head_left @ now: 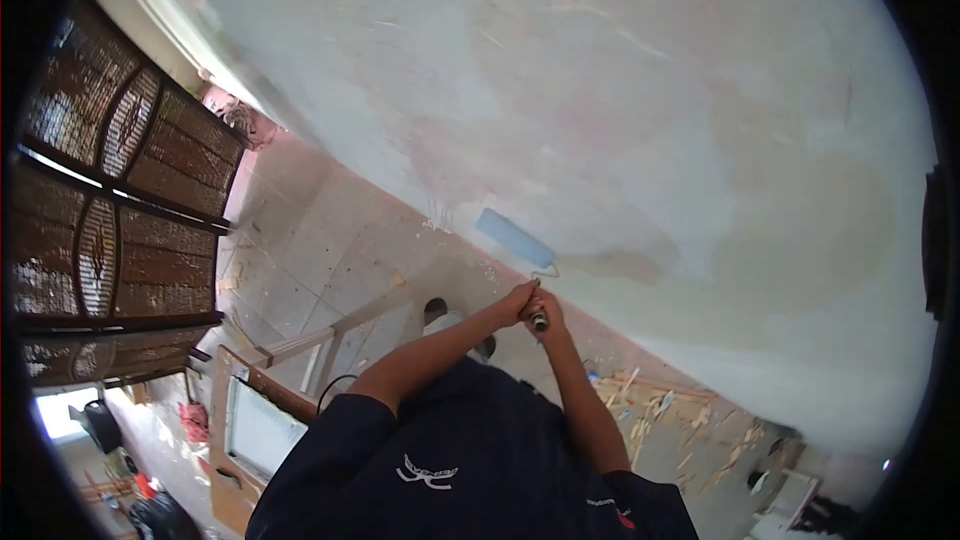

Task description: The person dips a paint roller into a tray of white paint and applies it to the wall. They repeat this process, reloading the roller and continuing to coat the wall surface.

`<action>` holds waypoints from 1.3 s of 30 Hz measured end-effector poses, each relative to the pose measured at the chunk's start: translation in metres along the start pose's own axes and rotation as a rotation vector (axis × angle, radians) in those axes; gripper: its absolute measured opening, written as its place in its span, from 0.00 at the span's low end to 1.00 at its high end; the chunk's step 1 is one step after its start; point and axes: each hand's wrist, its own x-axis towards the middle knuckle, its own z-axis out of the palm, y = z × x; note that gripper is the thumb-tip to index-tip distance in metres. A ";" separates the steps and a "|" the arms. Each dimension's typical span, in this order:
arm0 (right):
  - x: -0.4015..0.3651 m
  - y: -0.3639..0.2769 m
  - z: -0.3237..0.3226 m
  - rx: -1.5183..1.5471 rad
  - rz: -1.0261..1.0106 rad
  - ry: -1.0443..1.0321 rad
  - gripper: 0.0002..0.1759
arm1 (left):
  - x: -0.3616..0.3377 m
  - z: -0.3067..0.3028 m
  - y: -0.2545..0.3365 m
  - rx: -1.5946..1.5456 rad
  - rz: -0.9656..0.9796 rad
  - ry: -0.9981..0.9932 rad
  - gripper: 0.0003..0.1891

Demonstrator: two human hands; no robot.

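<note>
A paint roller with a light blue sleeve (515, 237) lies against the lower part of the pale, patchy wall (620, 120). Its bent wire frame leads back to a handle (540, 322) held in front of my body. My left hand (517, 303) is wrapped round the handle on the left side. On the right side, my right hand (543, 308) also grips it, touching the left one. The dark end of the handle points toward me, below the fingers.
A wooden frame (250, 430) with a pale panel stands at the lower left. Dark metal gates (120, 200) are at the far left. Wood scraps (665, 405) litter the floor at the right. Black bags (165, 517) sit at the bottom left. My shoe (435, 310) shows below.
</note>
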 end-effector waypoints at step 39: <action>0.005 -0.056 -0.046 -0.579 -0.026 0.072 0.07 | 0.077 0.019 -0.058 0.313 0.374 0.005 0.12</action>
